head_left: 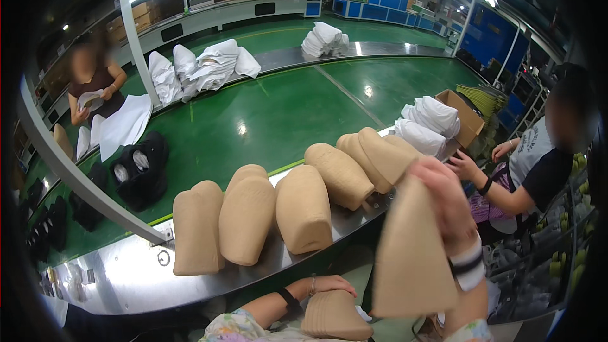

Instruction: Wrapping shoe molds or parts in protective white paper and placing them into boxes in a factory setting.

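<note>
My right hand (440,193), smeared by motion, is raised over the bench's near edge. It grips the top of a tan insole-like, tapered sheet (411,259), whose broad end hangs down; whether it is one piece or several together I cannot tell. Lower and to the left, my left hand (334,284) lies with fingers stretched along the top of a stack of similar tan pieces (335,316) near my lap. Several bundles of tan nested pieces (247,215) lean in a row along the metal bench, the nearest to my right hand being a fanned bundle (373,158).
The metal bench (120,278) curves across before me; a grey post (82,171) rises at its left. White-wrapped bundles (427,123) and a cardboard box (462,117) are on the right, beside a co-worker (538,158). Another person (95,82) handles something at the far left, near black shoes (139,168).
</note>
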Tool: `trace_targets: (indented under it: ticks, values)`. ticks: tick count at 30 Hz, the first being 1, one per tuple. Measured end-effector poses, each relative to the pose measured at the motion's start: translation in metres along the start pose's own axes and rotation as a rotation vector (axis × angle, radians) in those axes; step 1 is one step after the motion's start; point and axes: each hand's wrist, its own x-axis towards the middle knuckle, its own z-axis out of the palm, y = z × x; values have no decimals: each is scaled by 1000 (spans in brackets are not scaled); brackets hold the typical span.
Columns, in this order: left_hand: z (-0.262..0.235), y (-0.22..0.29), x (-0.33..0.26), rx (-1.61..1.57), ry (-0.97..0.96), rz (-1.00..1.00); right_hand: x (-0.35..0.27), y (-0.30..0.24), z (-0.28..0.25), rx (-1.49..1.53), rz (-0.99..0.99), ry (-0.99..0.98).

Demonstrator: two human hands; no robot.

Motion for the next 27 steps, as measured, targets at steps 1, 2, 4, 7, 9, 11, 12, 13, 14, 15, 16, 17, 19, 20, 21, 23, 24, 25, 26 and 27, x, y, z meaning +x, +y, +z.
trace_targets:
  ticks: [1,2,4,7,9,11,12,13,14,15,16,17,19,20,21,23,24,25,26,27]
  values:
    - [-2,-3,0,5,-11,-2,21,-14,29,4,81,-87]
    - [-5,-10,5,73,-30,62,50,-8,45,-208,-90,-162]
    - [-3,-7,17,188,-68,37,91,3,72,-221,89,-250]
    - [1,-8,30,202,-159,80,135,45,84,-410,99,-307]
    - [-13,-15,23,252,-115,229,147,62,108,-828,-187,-345]
    - [-14,-10,20,82,-105,62,150,77,114,-935,-266,-384]
    - [-12,-8,18,-103,-13,-98,148,92,113,-983,-406,-254]
    - [-12,-6,17,-89,-38,-114,138,84,110,-924,-414,-204]
    - [-9,-2,18,-225,-29,-145,121,68,101,-841,-456,-144]
    - [-9,-1,18,-364,-10,-180,99,47,89,-737,-490,-136]
    - [-11,-1,19,-356,-26,-195,74,30,72,-632,-527,-134]
    - [-14,-3,18,-343,-3,-159,48,24,54,-488,-468,-141]
    - [-16,1,19,-324,18,-125,-8,44,15,-375,-385,-109]
    - [-15,6,19,-286,24,-136,-34,72,-4,-434,-284,-81]
    - [-13,10,17,-249,41,-149,-58,111,-17,-424,-103,-44]
    - [-5,23,26,-182,30,-143,-118,195,-30,-393,107,43]
    - [-3,28,30,-122,38,-126,-141,218,-28,-327,238,64]
    - [1,30,39,-118,25,-138,-154,223,-24,-363,139,167]
    - [2,33,45,-40,21,-134,-159,228,-17,-389,37,264]
    - [3,35,49,39,16,-129,-160,231,-16,-310,155,354]
